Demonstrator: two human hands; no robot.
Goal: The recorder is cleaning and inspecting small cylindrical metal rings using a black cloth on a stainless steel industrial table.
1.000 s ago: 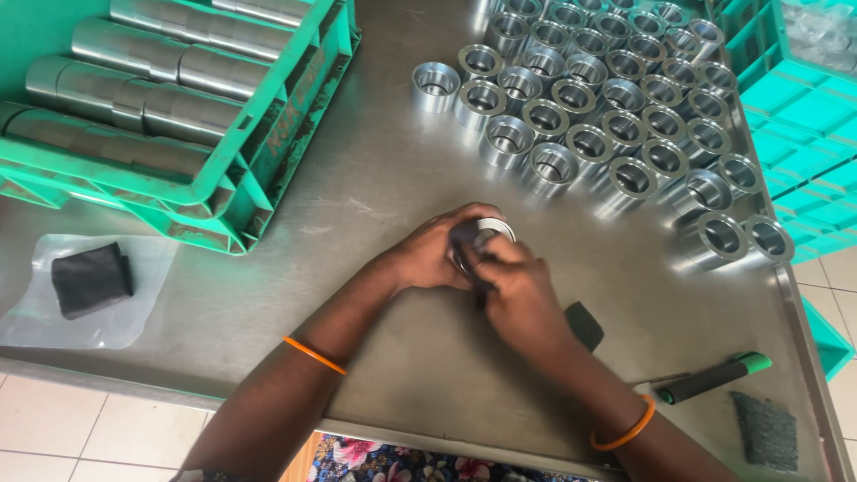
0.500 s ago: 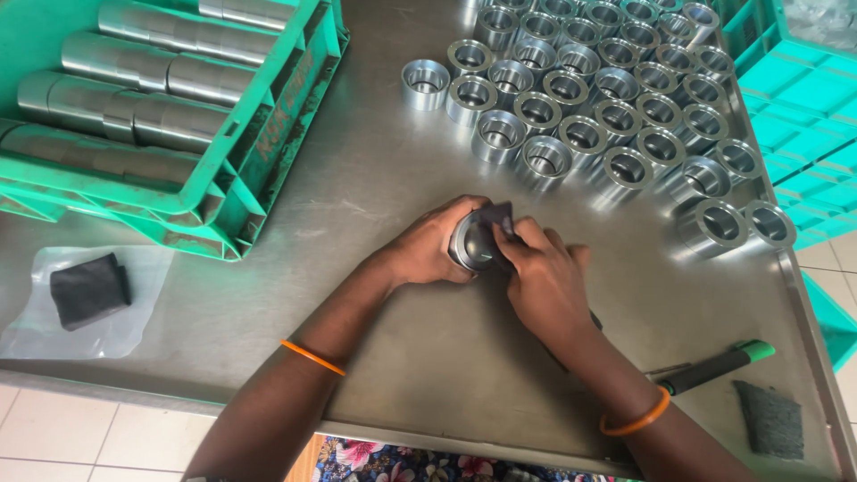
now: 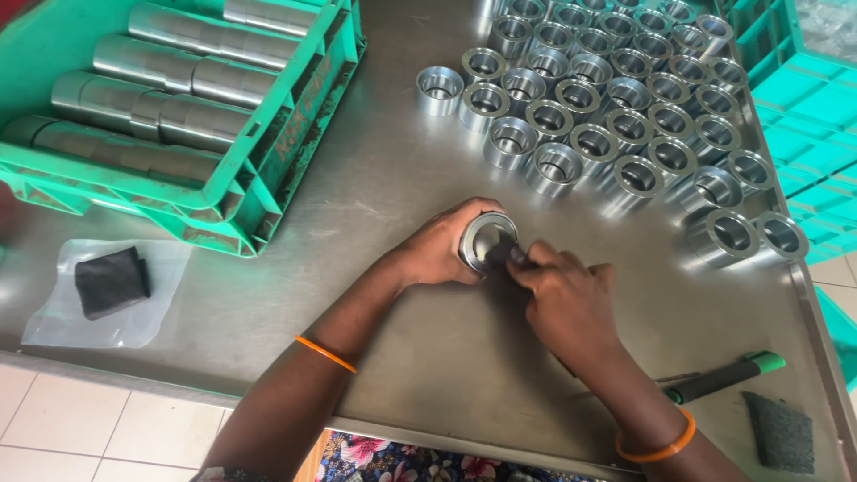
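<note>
My left hand (image 3: pixel 444 248) grips a short shiny metal ring (image 3: pixel 483 239), tilted on its side above the steel table (image 3: pixel 375 192), its open end facing my right hand. My right hand (image 3: pixel 562 299) pinches a small dark abrasive pad (image 3: pixel 511 256) and presses it into the ring's bore. Both wrists wear orange bands. Several more metal rings (image 3: pixel 616 98) stand in rows at the back right of the table, apart from my hands.
A green crate (image 3: pixel 295 134) with long metal cylinders (image 3: pixel 170 107) sits at the back left. A dark pad on a clear plastic bag (image 3: pixel 107 284) lies at the front left. A green-handled tool (image 3: pixel 723 379) and a grey pad (image 3: pixel 779 431) lie front right. Green crates (image 3: pixel 803 98) stand at the right.
The ring has tipped so its open end shows, and my right hand has shifted to the right of it, pushing the dark pad inside rather than over its top.
</note>
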